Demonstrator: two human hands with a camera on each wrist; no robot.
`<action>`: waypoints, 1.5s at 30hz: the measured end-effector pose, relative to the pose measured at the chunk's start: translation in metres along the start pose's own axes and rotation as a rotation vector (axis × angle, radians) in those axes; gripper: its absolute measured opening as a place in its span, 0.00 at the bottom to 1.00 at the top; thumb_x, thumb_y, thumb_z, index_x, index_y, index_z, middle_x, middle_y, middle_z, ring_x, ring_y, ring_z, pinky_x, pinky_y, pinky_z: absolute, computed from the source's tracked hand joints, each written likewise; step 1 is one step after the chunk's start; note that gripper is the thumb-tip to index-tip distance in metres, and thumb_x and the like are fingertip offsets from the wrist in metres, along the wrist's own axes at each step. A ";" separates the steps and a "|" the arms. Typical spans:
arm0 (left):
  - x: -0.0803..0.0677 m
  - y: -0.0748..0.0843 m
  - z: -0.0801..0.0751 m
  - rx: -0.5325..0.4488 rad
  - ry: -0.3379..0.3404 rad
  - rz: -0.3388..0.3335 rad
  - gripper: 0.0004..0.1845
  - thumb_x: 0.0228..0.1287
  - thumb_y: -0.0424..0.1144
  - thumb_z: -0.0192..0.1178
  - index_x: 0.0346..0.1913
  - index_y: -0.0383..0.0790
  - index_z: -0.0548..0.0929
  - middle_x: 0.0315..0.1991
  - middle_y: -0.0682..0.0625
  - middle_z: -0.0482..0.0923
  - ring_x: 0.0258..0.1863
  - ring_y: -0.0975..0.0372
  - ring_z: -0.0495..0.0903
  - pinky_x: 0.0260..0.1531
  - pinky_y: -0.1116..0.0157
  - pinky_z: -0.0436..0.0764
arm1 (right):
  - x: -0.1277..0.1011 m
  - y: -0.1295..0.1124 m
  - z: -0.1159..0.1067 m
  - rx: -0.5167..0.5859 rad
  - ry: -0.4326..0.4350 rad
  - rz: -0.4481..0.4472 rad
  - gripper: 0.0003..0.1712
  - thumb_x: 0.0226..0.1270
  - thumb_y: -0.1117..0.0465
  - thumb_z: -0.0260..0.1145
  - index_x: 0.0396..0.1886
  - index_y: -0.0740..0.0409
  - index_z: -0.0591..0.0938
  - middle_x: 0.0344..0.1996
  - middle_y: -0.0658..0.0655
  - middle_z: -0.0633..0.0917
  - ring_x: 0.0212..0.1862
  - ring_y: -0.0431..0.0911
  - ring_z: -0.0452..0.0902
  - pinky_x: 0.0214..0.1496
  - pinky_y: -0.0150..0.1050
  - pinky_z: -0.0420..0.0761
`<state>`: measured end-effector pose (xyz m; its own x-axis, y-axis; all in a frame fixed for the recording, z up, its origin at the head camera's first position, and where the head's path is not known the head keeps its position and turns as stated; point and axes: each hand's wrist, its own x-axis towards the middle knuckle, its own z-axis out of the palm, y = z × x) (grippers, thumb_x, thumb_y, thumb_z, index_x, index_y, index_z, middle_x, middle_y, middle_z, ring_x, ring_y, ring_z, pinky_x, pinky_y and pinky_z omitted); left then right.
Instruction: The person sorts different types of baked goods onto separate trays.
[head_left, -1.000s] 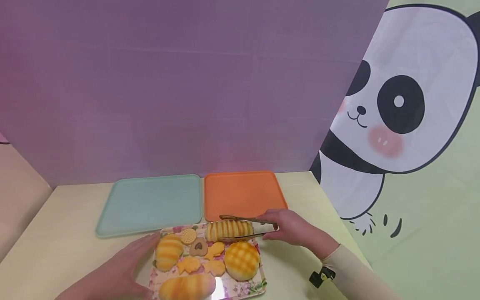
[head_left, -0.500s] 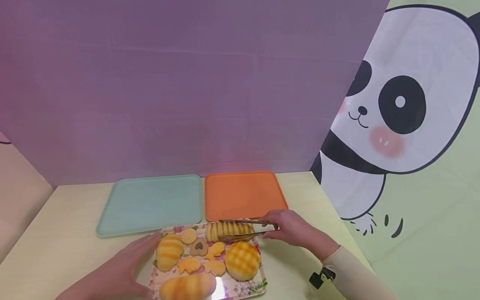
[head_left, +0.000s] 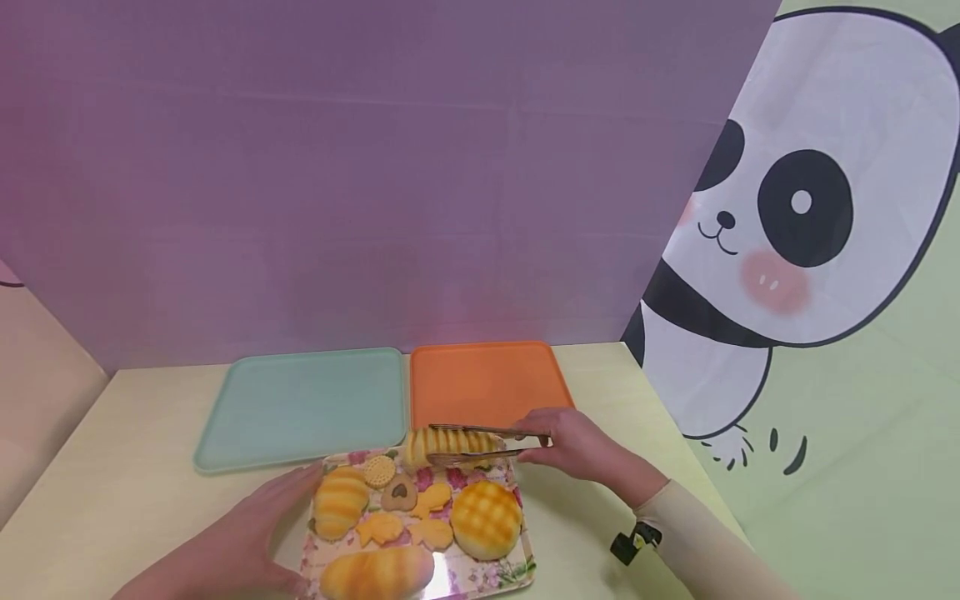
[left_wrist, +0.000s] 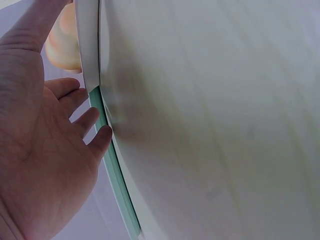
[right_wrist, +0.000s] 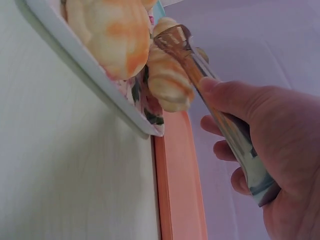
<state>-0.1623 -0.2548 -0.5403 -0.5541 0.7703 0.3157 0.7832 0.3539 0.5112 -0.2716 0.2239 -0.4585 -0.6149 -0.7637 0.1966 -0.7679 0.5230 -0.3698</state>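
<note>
In the head view my right hand (head_left: 573,442) grips metal tongs (head_left: 480,457). The tongs' arms lie along both sides of a long striped bread roll (head_left: 416,447) at the back edge of a floral tray (head_left: 480,575). The right wrist view shows the thumb along the tongs (right_wrist: 220,117), with the roll (right_wrist: 170,82) between their ends, tilted above the tray. My left hand (head_left: 240,533) rests at the tray's left edge, thumb and fingers spread along it. In the left wrist view, the fingers of this hand (left_wrist: 45,135) are relaxed beside the tray rim (left_wrist: 90,45).
On the floral tray lie a round checked bun (head_left: 486,520), a striped bun (head_left: 340,502), a long smooth loaf (head_left: 377,572) and several cookies (head_left: 399,493). Behind it stand a pale green tray (head_left: 300,408) and an orange tray (head_left: 487,379), before a purple backdrop (head_left: 375,183).
The tongs have closed in on the striped roll. My right hand has shifted up and slightly left, and the roll has lifted a little from the tray. The left hand has stayed put.
</note>
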 end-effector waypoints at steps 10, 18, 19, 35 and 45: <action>-0.015 0.027 -0.018 -0.011 -0.016 -0.619 0.76 0.43 0.73 0.82 0.88 0.33 0.58 0.87 0.32 0.57 0.82 0.28 0.58 0.73 0.22 0.61 | 0.045 0.004 0.003 0.080 -0.004 0.062 0.24 0.72 0.55 0.80 0.63 0.59 0.90 0.48 0.54 0.93 0.32 0.36 0.76 0.31 0.32 0.81; -0.016 0.032 -0.021 -0.034 -0.032 -0.742 0.78 0.40 0.76 0.81 0.92 0.49 0.53 0.90 0.44 0.54 0.86 0.39 0.56 0.77 0.27 0.59 | 0.082 0.001 0.006 0.059 -0.026 0.087 0.24 0.77 0.52 0.77 0.67 0.55 0.89 0.55 0.52 0.92 0.39 0.38 0.81 0.42 0.36 0.85; -0.016 0.032 -0.020 -0.033 -0.032 -0.742 0.78 0.40 0.77 0.80 0.91 0.49 0.53 0.90 0.44 0.54 0.86 0.39 0.56 0.77 0.27 0.59 | 0.087 0.000 0.007 0.058 -0.026 0.086 0.24 0.77 0.52 0.77 0.67 0.55 0.89 0.55 0.51 0.92 0.40 0.38 0.81 0.42 0.36 0.85; -0.011 0.024 -0.019 -0.068 -0.064 -0.725 0.77 0.43 0.71 0.84 0.89 0.36 0.56 0.88 0.34 0.53 0.84 0.28 0.53 0.74 0.20 0.57 | 0.176 0.003 0.021 0.024 -0.040 -0.027 0.29 0.78 0.51 0.75 0.74 0.52 0.85 0.53 0.55 0.93 0.24 0.40 0.73 0.33 0.35 0.76; -0.011 0.025 -0.020 -0.050 -0.061 -0.705 0.76 0.44 0.72 0.83 0.88 0.34 0.58 0.87 0.33 0.56 0.83 0.27 0.55 0.73 0.20 0.60 | 0.221 -0.004 0.025 -0.055 -0.081 -0.004 0.28 0.80 0.50 0.74 0.72 0.58 0.85 0.61 0.56 0.91 0.59 0.48 0.89 0.63 0.40 0.87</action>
<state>-0.1427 -0.2654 -0.5150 -0.9063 0.3955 -0.1490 0.2290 0.7558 0.6134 -0.3998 0.0438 -0.4368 -0.5969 -0.7928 0.1230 -0.7804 0.5381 -0.3185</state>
